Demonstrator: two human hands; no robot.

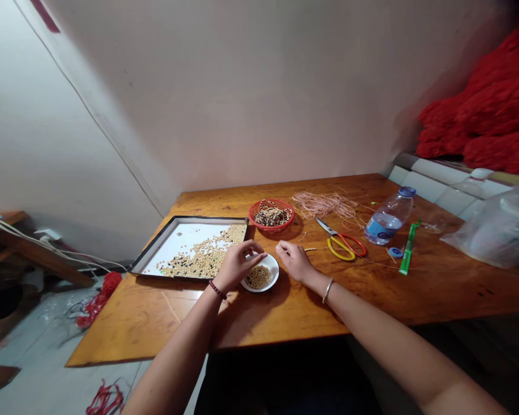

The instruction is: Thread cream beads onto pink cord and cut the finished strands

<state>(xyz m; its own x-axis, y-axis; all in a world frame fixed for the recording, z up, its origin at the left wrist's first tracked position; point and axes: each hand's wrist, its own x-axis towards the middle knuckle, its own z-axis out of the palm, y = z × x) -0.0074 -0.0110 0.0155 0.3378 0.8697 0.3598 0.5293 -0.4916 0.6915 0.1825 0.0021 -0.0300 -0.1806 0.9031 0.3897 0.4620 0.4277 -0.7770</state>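
My left hand (240, 266) curves over the edge of a small white saucer (270, 276), which holds a heap of tan round beads (258, 277). Its fingertips are close together, and I cannot tell whether they pinch a bead. My right hand (294, 261) rests on the wooden table (277, 317) just right of the saucer, fingers curled. A thin cord with a few beads (310, 249) lies near those fingers, and I cannot tell if they hold it. Behind my left hand is a metal tray (185, 218) scattered with light and dark beads.
A red basket (271, 226) of dark beads, loose pink cord (324, 204), scissors (341, 245), a water bottle (387, 218), a green strip (407, 248) and a plastic bag (493, 230) fill the table's far right. Red yarn (480, 109) is piled beyond. The table's left edge drops to the floor.
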